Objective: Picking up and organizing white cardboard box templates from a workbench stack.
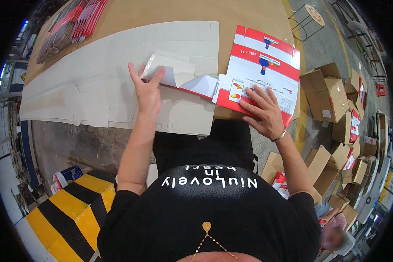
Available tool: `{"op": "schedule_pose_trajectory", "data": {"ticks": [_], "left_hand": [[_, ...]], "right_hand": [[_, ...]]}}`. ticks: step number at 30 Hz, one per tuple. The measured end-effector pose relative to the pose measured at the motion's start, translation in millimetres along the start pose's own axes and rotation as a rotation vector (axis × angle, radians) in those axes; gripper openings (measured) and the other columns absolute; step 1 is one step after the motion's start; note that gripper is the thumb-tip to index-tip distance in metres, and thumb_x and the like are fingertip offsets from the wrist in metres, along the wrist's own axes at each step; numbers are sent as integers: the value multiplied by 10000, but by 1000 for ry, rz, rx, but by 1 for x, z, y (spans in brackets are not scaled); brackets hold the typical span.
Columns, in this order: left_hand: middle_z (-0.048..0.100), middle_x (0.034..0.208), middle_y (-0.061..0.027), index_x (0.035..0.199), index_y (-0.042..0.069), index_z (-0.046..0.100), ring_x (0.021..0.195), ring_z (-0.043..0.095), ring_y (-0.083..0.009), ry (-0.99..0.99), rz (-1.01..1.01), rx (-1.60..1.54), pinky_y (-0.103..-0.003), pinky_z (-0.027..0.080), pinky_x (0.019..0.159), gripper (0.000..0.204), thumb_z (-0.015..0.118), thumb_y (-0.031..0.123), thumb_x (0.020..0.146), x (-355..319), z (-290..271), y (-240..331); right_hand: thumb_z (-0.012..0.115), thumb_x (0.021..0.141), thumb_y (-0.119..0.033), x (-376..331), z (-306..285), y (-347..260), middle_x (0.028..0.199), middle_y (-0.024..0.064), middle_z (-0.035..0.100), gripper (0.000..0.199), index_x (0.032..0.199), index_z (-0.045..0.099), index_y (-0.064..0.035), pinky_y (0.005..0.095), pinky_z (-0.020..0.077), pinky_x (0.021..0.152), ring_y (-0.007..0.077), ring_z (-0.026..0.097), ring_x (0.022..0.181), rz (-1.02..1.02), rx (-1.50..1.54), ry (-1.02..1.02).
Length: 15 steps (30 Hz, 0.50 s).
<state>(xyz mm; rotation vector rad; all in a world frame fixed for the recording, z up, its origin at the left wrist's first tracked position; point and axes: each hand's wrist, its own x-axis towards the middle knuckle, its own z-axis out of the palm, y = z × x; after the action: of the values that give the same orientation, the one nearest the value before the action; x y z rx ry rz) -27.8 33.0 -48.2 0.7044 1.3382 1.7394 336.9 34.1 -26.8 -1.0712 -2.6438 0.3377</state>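
Observation:
My left hand [149,92] is at the left end of a creased white cardboard flap [172,72], its edge between thumb and fingers. The flap curls up and runs right, showing a strip of red along its lower edge, toward a flat printed carton blank [264,74]. That blank is red and white with blue tool pictures. My right hand [264,111] lies on its near part, palm down, fingers spread. Beneath the flap, overlapping plain grey-white cardboard sheets [91,87] are spread out. Whether the flap and the printed blank are one piece, I cannot tell.
Brown board covers the table [249,13]. A bundle of red-edged flat cartons [74,26] lies at the far left. Open brown boxes [325,94] stand on the floor at right, near a round stool [314,15]. A yellow-black striped block [70,209] stands at lower left. Another person [334,236] is at lower right.

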Motion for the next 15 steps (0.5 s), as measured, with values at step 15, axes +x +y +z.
{"op": "schedule_pose_trajectory", "data": {"ticks": [15], "left_hand": [[704, 1045, -163, 1204, -56, 610, 919, 687, -284, 47, 102, 523, -354, 524, 803, 372, 577, 263, 1015, -10, 16, -27]], "right_hand": [[740, 849, -132, -5, 8, -1, 1557, 104, 418, 730, 1483, 457, -359, 528, 245, 1219, 338, 365, 1461, -75, -44, 2]]}}
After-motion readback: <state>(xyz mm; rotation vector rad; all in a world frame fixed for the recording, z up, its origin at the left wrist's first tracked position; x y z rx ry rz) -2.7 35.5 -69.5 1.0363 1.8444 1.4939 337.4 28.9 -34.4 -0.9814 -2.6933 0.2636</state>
